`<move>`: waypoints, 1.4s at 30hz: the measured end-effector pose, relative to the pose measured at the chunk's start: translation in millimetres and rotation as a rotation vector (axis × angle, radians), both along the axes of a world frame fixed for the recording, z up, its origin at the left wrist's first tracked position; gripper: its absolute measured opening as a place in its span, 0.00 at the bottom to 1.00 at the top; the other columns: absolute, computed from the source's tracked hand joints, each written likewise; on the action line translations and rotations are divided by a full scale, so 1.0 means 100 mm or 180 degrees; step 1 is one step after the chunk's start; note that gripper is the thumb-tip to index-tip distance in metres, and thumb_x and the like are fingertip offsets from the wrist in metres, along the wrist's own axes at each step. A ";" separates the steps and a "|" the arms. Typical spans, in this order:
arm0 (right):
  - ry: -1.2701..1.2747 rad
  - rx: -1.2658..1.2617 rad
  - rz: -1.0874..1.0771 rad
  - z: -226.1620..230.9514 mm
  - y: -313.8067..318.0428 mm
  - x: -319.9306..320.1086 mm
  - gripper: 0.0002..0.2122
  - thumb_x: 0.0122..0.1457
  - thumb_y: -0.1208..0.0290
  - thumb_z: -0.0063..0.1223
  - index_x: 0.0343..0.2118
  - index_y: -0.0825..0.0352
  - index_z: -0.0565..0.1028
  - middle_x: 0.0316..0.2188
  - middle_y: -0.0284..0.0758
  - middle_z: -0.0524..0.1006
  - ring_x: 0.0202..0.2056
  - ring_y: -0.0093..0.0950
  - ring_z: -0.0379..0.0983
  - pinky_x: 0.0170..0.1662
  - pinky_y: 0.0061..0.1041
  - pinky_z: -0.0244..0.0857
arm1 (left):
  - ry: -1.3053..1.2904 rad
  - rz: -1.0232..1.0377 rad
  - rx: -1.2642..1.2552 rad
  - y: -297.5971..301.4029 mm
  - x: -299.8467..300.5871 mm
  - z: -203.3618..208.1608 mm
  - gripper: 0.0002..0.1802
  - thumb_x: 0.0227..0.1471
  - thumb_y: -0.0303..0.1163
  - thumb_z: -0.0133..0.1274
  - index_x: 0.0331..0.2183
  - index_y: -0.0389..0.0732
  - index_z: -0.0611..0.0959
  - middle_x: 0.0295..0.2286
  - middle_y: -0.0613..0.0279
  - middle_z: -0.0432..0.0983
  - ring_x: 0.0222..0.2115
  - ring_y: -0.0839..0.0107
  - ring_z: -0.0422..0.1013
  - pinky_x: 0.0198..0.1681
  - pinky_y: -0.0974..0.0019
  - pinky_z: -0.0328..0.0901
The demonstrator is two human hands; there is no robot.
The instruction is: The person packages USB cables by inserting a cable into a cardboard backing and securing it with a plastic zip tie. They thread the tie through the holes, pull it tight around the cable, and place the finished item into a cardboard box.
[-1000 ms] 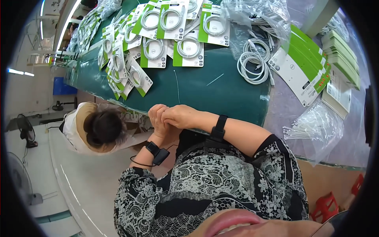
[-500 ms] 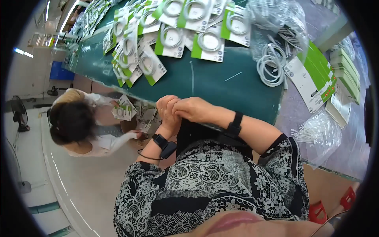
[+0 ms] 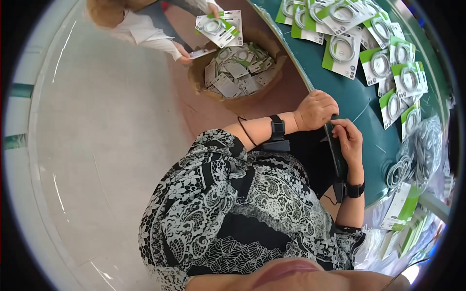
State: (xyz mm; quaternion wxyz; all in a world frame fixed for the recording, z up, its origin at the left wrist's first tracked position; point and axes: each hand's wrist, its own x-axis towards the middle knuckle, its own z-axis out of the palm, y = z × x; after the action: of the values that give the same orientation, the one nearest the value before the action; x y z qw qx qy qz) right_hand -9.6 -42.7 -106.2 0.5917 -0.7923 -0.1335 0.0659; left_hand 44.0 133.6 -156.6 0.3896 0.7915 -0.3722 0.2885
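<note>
A person's bare left hand [image 3: 316,111] is resting at the edge of a dark green, smooth tabletop [image 3: 373,162], its fingers curling inward; whether anything is inside them, I cannot tell. The bare right hand [image 3: 348,139] is lying just beside it at the same edge, its fingers bending loosely, unclenched. Beyond the hands, flat white-and-green cardboard cards [image 3: 341,50], carrying coiled pale cables, are lying in an overlapping spread on the tabletop. Farther right, a loose bundle of white cable [image 3: 399,170] is sitting beside a crumpled clear plastic bag [image 3: 429,145]. At upper left, a co-worker in white sleeves [image 3: 145,33] is holding more cards above a brown, open-topped container [image 3: 278,72] that is holding many similar ones.
</note>
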 end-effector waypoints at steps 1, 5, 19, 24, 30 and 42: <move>-0.0001 -0.0015 0.0041 0.00 -0.01 0.00 0.07 0.57 0.84 0.46 0.35 0.71 0.75 0.24 0.31 0.73 0.25 0.19 0.69 0.30 0.16 0.64 | -0.0001 0.0041 -0.0015 0.00 -0.01 -0.01 0.06 0.44 0.28 0.52 0.30 0.48 0.77 0.32 0.72 0.74 0.37 0.70 0.70 0.44 0.64 0.59; -0.0073 -0.0121 0.0098 0.04 -0.05 -0.01 0.06 0.59 0.82 0.45 0.36 0.72 0.75 0.24 0.30 0.71 0.25 0.19 0.68 0.31 0.15 0.62 | -0.0035 -0.0052 0.0044 -0.03 0.04 -0.02 0.08 0.43 0.27 0.52 0.30 0.49 0.77 0.32 0.73 0.73 0.37 0.71 0.69 0.46 0.65 0.57; -0.0201 -0.0289 0.0176 0.25 0.04 -0.01 0.06 0.56 0.85 0.47 0.35 0.71 0.75 0.23 0.33 0.70 0.25 0.22 0.69 0.30 0.18 0.63 | 0.0103 -0.0126 0.0035 0.03 0.04 0.12 0.11 0.40 0.25 0.51 0.31 0.48 0.77 0.33 0.71 0.73 0.38 0.71 0.70 0.45 0.65 0.57; -0.0161 -0.0264 0.0239 0.31 0.05 -0.01 0.07 0.53 0.85 0.50 0.34 0.70 0.76 0.23 0.35 0.71 0.25 0.26 0.70 0.30 0.21 0.64 | 0.0173 -0.0136 0.0144 0.06 0.01 0.17 0.12 0.39 0.25 0.51 0.31 0.47 0.77 0.34 0.71 0.74 0.39 0.70 0.70 0.45 0.65 0.57; -0.0482 -0.0286 0.0271 0.25 -0.01 -0.07 0.07 0.54 0.85 0.49 0.34 0.69 0.75 0.23 0.35 0.71 0.24 0.26 0.71 0.29 0.21 0.65 | 0.0130 -0.0156 0.0195 0.03 -0.05 0.22 0.09 0.42 0.26 0.51 0.31 0.47 0.77 0.34 0.69 0.74 0.39 0.69 0.70 0.45 0.63 0.58; -0.0515 0.0419 0.0206 0.05 -0.19 -0.05 0.07 0.54 0.81 0.52 0.36 0.68 0.75 0.28 0.38 0.74 0.29 0.32 0.72 0.34 0.26 0.66 | -0.0102 -0.0281 0.0498 -0.08 -0.01 0.10 0.08 0.46 0.28 0.51 0.33 0.44 0.78 0.33 0.64 0.76 0.37 0.64 0.73 0.40 0.59 0.60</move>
State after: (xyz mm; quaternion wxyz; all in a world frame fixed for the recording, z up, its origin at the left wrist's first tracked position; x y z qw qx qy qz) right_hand -14.9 -61.9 -101.0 0.6273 -0.7497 -0.2104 0.0119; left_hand 43.0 125.7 -147.1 0.3328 0.7976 -0.4343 0.2538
